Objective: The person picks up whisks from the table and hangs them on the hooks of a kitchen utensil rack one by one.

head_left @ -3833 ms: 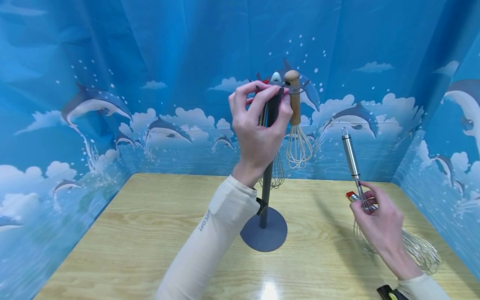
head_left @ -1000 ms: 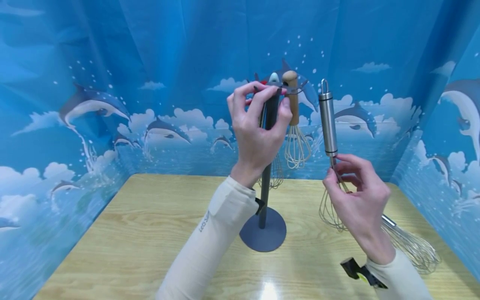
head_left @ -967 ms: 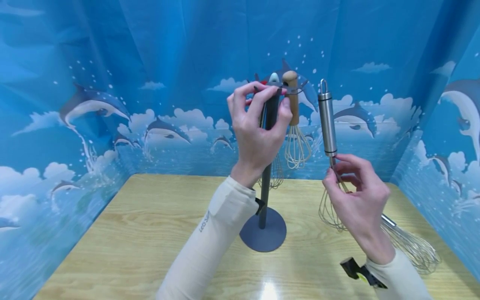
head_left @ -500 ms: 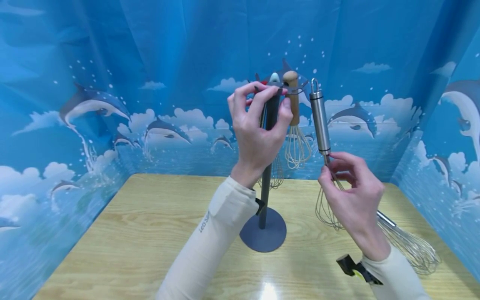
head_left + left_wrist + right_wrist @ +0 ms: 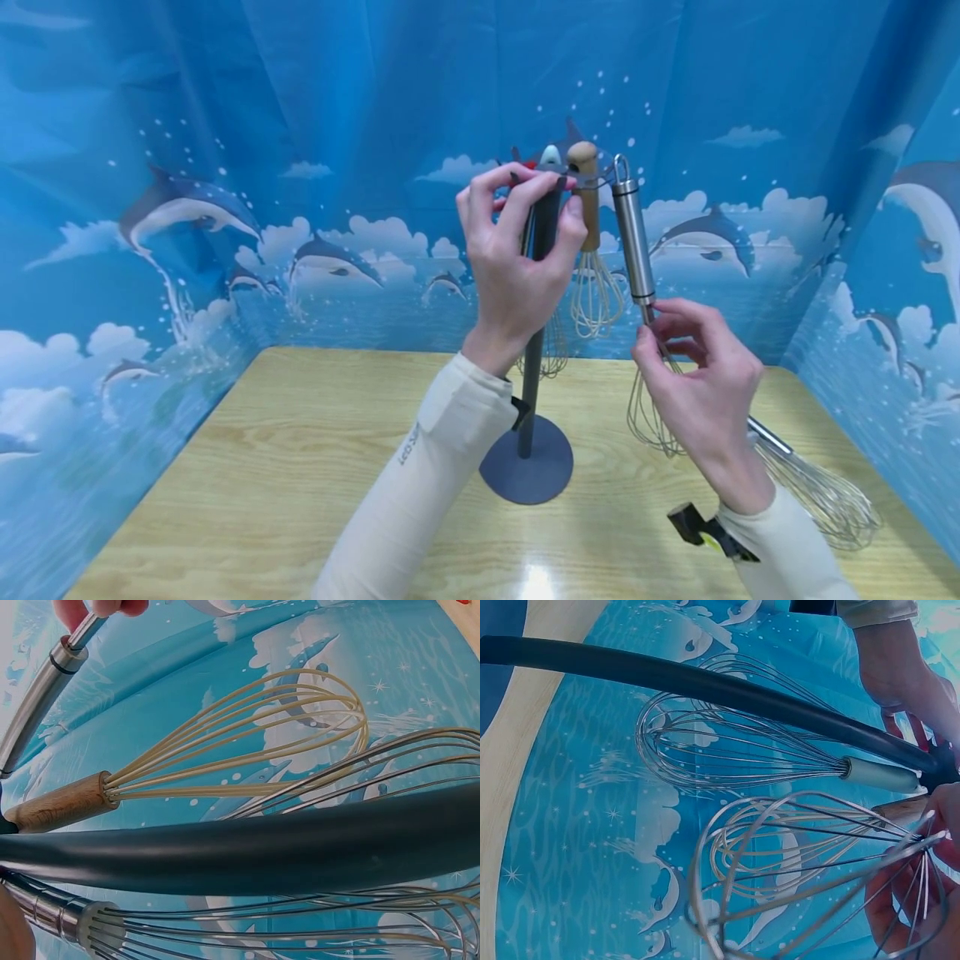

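Observation:
My left hand (image 5: 517, 250) grips the top of a black whisk stand (image 5: 531, 383), fingertips on its hooked crown. My right hand (image 5: 705, 367) pinches the neck of a steel-handled whisk (image 5: 633, 242), which tilts slightly, handle up and wires down. Its hanging loop is level with the stand's right-hand hook; whether the hook is through the loop cannot be told. A wooden-handled whisk (image 5: 589, 217) hangs just left of it. Behind the pole hangs a whisk with a pale blue-green handle (image 5: 881, 775). Another steel-handled whisk (image 5: 60, 911) shows beneath the pole in the left wrist view.
One more steel whisk (image 5: 821, 492) lies on the wooden table (image 5: 300, 467) at the right, partly behind my right forearm. The stand's round base (image 5: 527, 467) rests mid-table. A blue dolphin-print curtain (image 5: 337, 167) encloses the back and sides.
My right hand lifted the steel-handled whisk from the table's right side, then moved it left until its loop reached the stand's hook. My left hand has stayed on the stand.

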Available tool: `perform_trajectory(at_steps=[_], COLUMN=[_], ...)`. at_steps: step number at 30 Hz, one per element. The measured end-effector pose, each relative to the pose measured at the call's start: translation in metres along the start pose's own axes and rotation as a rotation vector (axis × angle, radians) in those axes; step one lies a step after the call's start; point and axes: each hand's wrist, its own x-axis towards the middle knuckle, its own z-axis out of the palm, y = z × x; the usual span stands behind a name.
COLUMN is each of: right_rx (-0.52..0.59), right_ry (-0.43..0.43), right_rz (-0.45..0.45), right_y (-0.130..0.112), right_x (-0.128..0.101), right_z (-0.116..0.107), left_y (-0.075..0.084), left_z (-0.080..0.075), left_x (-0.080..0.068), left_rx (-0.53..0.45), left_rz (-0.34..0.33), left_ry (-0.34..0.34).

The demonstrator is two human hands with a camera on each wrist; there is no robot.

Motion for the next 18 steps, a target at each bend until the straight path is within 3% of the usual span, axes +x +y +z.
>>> perform_trajectory(at_steps=[18], right_rx=[0.021], right_ry=[-0.013], right_rz=[0.009], right_y=[-0.0001], right_x=[0.0002], right_z=[0.0049], left_y=[0.0005], left_z=[0.0007], left_x=[0.0010], left_rx=[-0.003], left_rz=[0.002], left_ry=[0.000])
